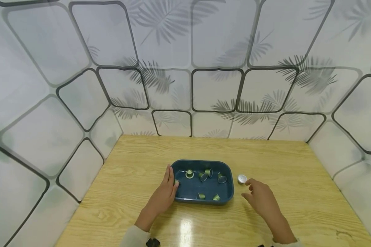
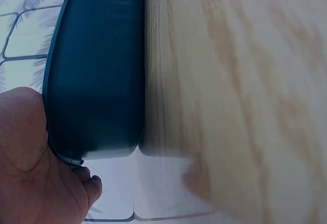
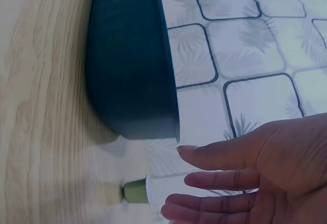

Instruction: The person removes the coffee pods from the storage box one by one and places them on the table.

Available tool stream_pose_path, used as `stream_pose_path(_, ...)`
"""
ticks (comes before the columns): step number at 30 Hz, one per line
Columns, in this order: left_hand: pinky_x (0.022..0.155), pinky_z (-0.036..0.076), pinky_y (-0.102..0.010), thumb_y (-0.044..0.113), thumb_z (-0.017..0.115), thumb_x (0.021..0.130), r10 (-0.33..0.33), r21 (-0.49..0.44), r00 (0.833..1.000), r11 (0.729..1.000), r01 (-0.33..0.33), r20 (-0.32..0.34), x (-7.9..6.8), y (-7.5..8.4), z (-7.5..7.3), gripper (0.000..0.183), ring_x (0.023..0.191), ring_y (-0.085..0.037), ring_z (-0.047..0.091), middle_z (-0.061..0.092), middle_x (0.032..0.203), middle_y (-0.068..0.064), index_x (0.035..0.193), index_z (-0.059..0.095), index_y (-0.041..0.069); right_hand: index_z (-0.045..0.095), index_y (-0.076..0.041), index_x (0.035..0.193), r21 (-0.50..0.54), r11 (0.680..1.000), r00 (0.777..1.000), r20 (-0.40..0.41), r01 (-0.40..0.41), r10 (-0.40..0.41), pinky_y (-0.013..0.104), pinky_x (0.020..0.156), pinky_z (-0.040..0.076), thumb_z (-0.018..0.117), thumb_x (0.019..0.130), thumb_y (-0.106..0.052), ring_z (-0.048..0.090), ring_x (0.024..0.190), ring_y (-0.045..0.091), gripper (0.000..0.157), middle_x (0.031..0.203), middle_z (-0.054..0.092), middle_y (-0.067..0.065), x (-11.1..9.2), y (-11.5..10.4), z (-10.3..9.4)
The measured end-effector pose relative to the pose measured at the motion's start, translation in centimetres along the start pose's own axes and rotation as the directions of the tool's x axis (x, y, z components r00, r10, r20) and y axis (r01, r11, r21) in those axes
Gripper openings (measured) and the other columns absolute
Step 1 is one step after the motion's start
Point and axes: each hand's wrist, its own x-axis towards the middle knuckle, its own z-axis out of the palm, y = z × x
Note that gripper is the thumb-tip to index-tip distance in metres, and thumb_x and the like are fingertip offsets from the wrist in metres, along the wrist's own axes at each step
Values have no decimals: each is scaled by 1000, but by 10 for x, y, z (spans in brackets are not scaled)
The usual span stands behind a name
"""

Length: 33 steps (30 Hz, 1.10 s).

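Note:
A dark blue rectangular tub [image 1: 201, 188] sits on the wooden table, with several small green coffee capsules [image 1: 222, 178] scattered inside it. My left hand [image 1: 161, 198] grips the tub's left end, its thumb over the rim and fingers along the outside; the left wrist view shows this hand [image 2: 38, 168] at the tub's rim. One more capsule [image 1: 242, 179] lies on the table just right of the tub, silver lid toward the head camera. Beside it is my right hand [image 1: 262, 199], thumb and fingers apart and holding nothing. In the right wrist view, the capsule's green side [image 3: 135, 191] shows near the fingertips.
The light wooden table [image 1: 136, 161] runs back to patterned panels [image 1: 214, 89] that stand on the far, left and right sides. A dark object [image 1: 153, 242] shows by the left sleeve at the bottom of the head view.

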Motion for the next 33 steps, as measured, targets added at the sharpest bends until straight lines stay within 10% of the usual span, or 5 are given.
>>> stream_pose_path(22, 111, 39, -50, 22, 42, 111, -9, 0, 1000, 1000, 9, -16, -2, 2, 3, 64, 146, -42, 31, 2, 166, -28, 156, 13, -15, 75, -10, 114, -49, 956, 948, -121, 289, -293, 41, 81, 58, 85, 83, -11, 70, 101, 25, 33, 113, 73, 3, 17, -32, 38)
stream_pose_path(33, 111, 40, -49, 24, 41, 112, -22, 11, 1000, 1000, 22, -14, -1, 2, 2, 65, 147, -41, 31, 1, 167, -26, 156, 13, -14, 73, -5, 119, 72, 884, 873, 143, 461, -467, 33, 76, 58, 80, 87, -5, 70, 94, 24, 33, 114, 73, 8, 36, -43, 52)
